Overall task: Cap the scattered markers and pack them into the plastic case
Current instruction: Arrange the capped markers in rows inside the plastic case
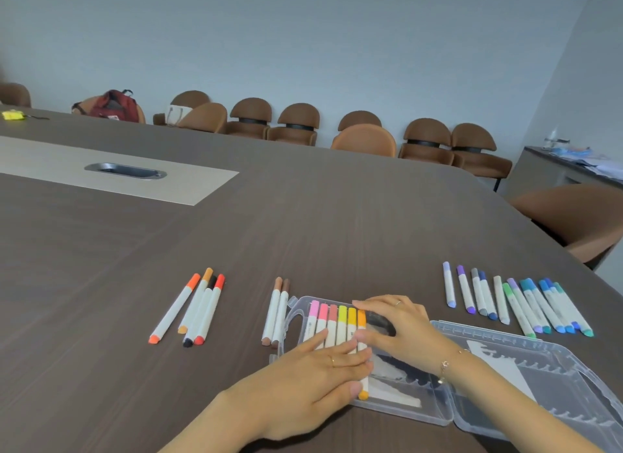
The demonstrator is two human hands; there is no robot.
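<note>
Head view: we log six capped markers [337,324] seated in the clear plastic case [418,408].
Hands: our left hand [313,381] and right hand [401,331], flat, fingers spread, pressing that row.
Remaining: warm four [195,307], brown pair [277,312], blue-purple group [519,304] on the table [101,317], all capped.

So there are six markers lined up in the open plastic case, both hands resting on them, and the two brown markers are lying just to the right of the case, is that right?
Nearly. The head view shows the two brown markers lying just to the left of the case, not the right; the blue and purple ones are on the right. The rest holds: six markers in the open case, left hand and right hand resting on them.
</note>
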